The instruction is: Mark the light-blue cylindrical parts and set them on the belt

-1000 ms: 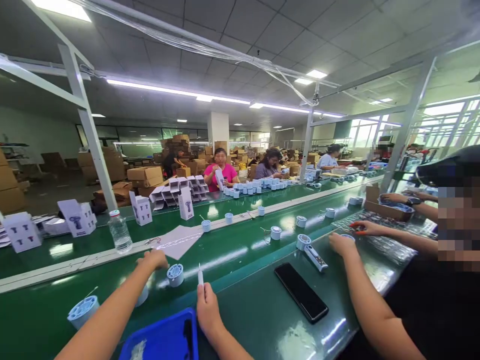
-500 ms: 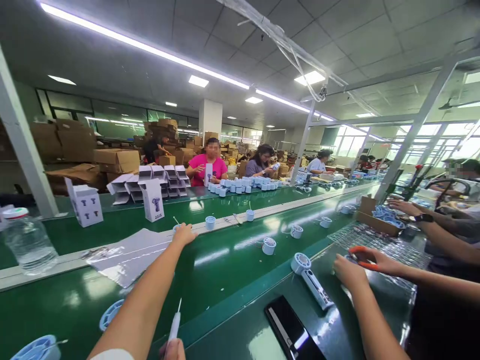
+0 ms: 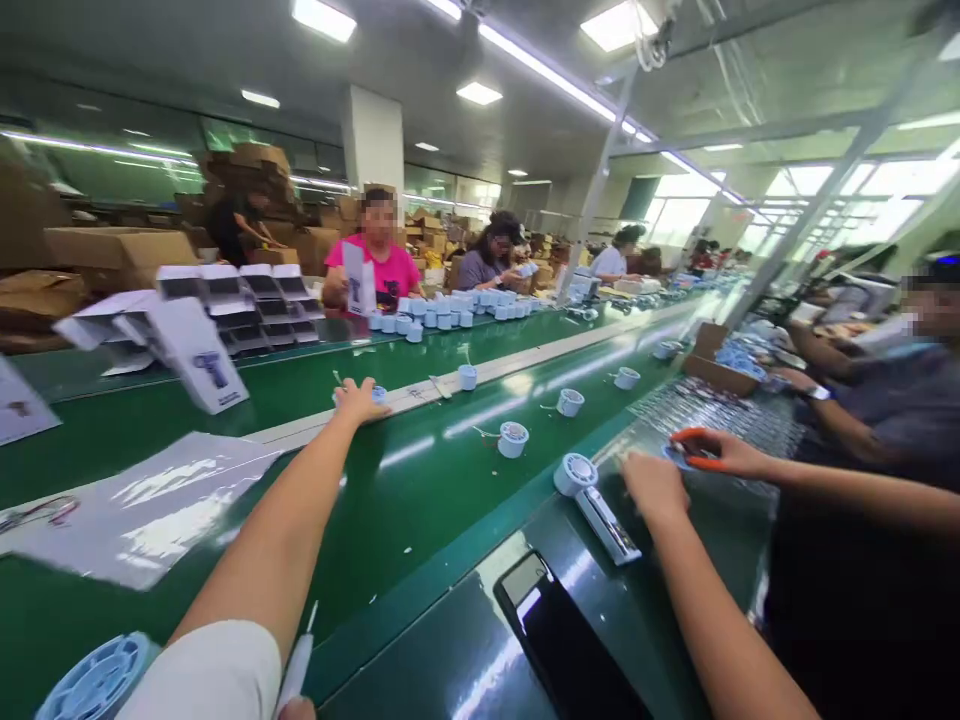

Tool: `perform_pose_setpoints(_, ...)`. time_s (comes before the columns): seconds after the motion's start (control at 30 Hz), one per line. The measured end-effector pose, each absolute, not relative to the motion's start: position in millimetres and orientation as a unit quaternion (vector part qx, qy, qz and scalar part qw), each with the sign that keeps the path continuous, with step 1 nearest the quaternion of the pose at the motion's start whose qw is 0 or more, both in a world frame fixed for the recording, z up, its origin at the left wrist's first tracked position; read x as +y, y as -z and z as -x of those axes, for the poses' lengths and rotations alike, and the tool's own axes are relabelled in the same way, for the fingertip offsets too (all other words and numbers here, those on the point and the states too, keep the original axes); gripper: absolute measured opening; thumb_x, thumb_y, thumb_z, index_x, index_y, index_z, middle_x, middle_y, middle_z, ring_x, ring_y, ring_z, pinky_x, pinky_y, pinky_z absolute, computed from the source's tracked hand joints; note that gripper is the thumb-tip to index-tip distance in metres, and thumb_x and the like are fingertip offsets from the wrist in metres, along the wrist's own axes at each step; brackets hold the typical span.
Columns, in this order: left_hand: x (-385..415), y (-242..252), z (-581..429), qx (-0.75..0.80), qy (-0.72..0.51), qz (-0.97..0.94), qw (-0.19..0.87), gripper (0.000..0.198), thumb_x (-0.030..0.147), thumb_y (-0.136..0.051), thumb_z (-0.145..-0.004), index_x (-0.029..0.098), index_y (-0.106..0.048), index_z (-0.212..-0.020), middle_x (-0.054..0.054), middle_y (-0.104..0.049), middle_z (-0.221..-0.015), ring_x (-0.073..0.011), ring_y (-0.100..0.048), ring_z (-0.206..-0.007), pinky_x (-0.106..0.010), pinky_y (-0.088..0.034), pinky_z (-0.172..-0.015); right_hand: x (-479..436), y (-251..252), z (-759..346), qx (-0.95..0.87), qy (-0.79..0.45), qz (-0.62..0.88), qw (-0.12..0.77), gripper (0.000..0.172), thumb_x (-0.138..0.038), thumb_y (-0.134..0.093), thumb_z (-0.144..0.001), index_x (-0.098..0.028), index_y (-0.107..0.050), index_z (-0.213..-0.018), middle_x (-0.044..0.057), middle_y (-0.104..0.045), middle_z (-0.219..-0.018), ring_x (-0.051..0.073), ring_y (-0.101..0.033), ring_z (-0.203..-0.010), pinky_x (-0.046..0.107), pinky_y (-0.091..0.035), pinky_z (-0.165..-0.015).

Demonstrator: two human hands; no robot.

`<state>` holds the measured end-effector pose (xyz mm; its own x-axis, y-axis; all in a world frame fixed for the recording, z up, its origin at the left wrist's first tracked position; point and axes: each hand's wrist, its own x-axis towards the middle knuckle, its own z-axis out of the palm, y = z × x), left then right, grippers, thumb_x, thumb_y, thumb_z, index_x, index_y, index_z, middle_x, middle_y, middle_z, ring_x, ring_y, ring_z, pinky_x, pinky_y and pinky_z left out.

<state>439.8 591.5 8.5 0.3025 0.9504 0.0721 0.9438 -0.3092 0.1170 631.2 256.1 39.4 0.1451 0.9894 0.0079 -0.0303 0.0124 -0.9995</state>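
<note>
Holding our left hand (image 3: 352,400) spread, just beside small round plastic part (image 3: 379,395); right hand (image 3: 298,710) pinching white pen-shaped tool (image 3: 298,665).

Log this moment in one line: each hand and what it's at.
left hand: over conveyor belt, at small round part | right hand: at frame edge, holding white pointed tool

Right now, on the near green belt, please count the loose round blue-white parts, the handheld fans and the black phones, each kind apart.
Loose round blue-and-white parts: 7
Handheld fans: 1
Black phones: 1
Total: 9
</note>
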Motion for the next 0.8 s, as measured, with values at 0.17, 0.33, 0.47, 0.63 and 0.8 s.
perform_pose_setpoints(0.17, 600.8, 0.5, -455.2, 0.606, -0.091, -0.790, -0.020, 0.064, 0.059, -0.047, -0.077, 0.013, -0.052, -0.121, -0.022, -0.037, -0.128, -0.0421, -0.035, -0.118, -0.048, -0.025, -0.098, 217.7, -43.1, -763.8, -0.332, -0.352, 0.559, 0.674, 0.040, -0.028, -0.054, -0.084, -0.024, -0.039, -0.047, -0.011, -0.028, -0.031, 0.009, -0.031, -0.037, 0.020, -0.016, -0.038)
perform_pose_setpoints(0.33, 588.7, -4.9, -444.7, 0.521, -0.089, -0.848, -0.034, 0.055, 0.055, -0.043, -0.081, 0.012, -0.056, -0.113, -0.013, -0.046, -0.113, -0.0358, -0.039, -0.112, -0.046, -0.026, -0.097, 219.6, -13.4, -752.0, -0.273, -0.324, 0.542, 0.727, 0.036, -0.041, -0.051, -0.085, -0.027, -0.047, -0.052, -0.014, -0.032, -0.028, 0.012, -0.033, -0.034, 0.021, -0.020, -0.038)
perform_pose_setpoints(0.47, 575.0, -13.3, -430.4, 0.492, -0.050, -0.868, -0.046, 0.054, 0.055, -0.050, -0.075, 0.016, -0.059, -0.111, -0.014, -0.048, -0.110, -0.0327, -0.040, -0.114, -0.040, -0.031, -0.095, 248.8, 20.8, -658.5, -0.256, -0.323, 0.519, 0.749, 0.039, -0.040, -0.047, -0.087, -0.023, -0.046, -0.052, -0.016, -0.026, -0.024, 0.011, -0.030, -0.033, 0.019, -0.021, -0.039)
perform_pose_setpoints(0.63, 572.3, -21.3, -419.3, 0.535, -0.039, -0.843, -0.049, 0.054, 0.055, -0.049, -0.076, 0.017, -0.060, -0.111, -0.018, -0.053, -0.111, -0.0342, -0.039, -0.118, -0.041, -0.032, -0.095, 280.6, 40.6, -558.3, -0.277, -0.329, 0.503, 0.750, 0.052, -0.033, -0.022, -0.094, -0.019, -0.042, -0.047, -0.017, -0.021, -0.027, 0.008, -0.025, -0.030, 0.015, -0.020, -0.041)
perform_pose_setpoints(0.8, 569.1, -23.6, -418.6, 0.520, -0.025, -0.852, -0.054, 0.050, 0.053, -0.046, -0.078, 0.016, -0.059, -0.108, -0.016, -0.061, -0.103, -0.0323, -0.050, -0.109, -0.038, -0.037, -0.090, 287.4, 41.9, -534.3, -0.272, -0.303, 0.511, 0.757, 0.047, -0.030, -0.055, -0.086, -0.024, -0.032, -0.045, -0.015, -0.016, -0.022, 0.012, -0.028, -0.031, 0.019, -0.016, -0.040)
